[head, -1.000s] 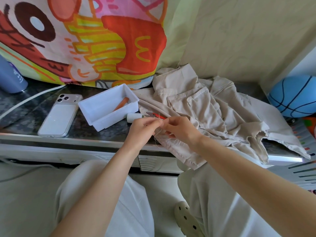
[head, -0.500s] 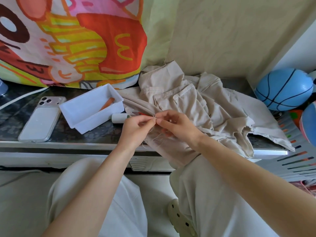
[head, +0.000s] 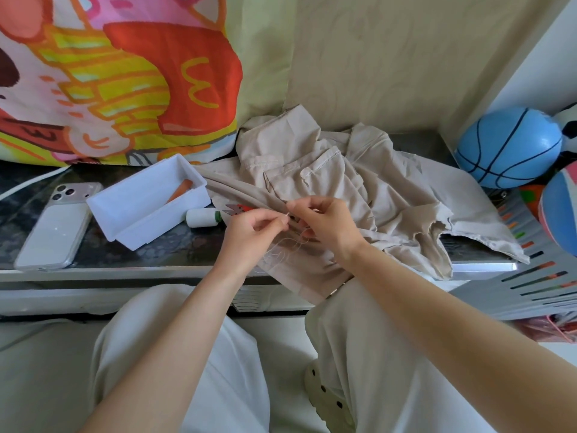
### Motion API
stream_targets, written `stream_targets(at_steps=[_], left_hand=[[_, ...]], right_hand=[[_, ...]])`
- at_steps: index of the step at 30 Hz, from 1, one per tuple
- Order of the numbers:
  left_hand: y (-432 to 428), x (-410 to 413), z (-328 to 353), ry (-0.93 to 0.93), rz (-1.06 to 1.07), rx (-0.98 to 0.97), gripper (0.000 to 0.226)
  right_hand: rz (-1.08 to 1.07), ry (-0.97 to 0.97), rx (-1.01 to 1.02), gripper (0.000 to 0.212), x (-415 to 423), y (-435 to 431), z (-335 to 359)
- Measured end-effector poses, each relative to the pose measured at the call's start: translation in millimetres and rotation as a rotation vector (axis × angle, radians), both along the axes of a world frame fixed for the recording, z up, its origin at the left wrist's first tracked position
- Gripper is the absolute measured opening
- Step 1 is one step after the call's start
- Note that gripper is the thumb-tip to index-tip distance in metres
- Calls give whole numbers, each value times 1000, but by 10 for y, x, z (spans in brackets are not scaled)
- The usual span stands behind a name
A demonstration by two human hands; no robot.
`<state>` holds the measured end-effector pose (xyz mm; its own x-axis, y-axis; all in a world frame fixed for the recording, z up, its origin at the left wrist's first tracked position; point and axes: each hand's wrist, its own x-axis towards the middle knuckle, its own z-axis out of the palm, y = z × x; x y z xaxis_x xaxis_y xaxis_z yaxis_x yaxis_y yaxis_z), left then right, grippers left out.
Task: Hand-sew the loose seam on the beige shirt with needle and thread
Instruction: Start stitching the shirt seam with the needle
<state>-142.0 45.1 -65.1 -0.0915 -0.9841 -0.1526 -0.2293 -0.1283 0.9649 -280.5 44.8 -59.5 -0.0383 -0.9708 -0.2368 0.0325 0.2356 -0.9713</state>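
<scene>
The beige shirt point(head: 390, 195) lies crumpled across the dark counter point(head: 175, 248), its near edge pulled over the rim toward the person's lap, probably so the seam sits close and slack enough to fold. A phone point(head: 53, 232) and a white tray point(head: 103, 210) sit to the left, well apart from the cloth, likely parked clear of the stitching. The 2 hands meet at 1 fold of the shirt near the counter's front. The right hand point(head: 327, 226) has thumb and forefinger pinched on that fold, seemingly to keep the seam taut and raised. The left hand point(head: 249, 235), fingers curled, pinches what looks like the thread point(head: 278, 248) right at the fold; pale loops hang loose below the fingertips, so there is slack to draw through. A white spool point(head: 201, 217) and small red snips point(head: 237, 209) lie just beside the left hand, within easy reach for cutting. The needle point(head: 286, 215) shows only as a tiny glint between the fingertips; which hand holds it I cannot tell.
</scene>
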Motion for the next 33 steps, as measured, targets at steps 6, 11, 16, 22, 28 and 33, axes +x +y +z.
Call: stream_targets(at_steps=[6, 11, 16, 22, 28, 33], left_hand=[[14, -122, 22, 17, 83, 22, 14], [13, -210, 36, 95, 122, 63, 22], [0, -282, 26, 110, 75, 82, 21], [-30, -314, -12, 66, -12, 78, 15], [-52, -316, -11, 21, -71, 74, 16], [-67, -243, 24, 6, -72, 101, 14]], right_hand=[[-10, -55, 160, 37, -47, 24, 32], [98, -64, 158, 28, -70, 77, 46], [-43, -27, 65, 8, -114, 68, 23], [-122, -29, 21, 8, -136, 42, -17], [-31, -118, -12, 17, -131, -3, 8], [30, -255, -11, 15, -154, -12, 24]])
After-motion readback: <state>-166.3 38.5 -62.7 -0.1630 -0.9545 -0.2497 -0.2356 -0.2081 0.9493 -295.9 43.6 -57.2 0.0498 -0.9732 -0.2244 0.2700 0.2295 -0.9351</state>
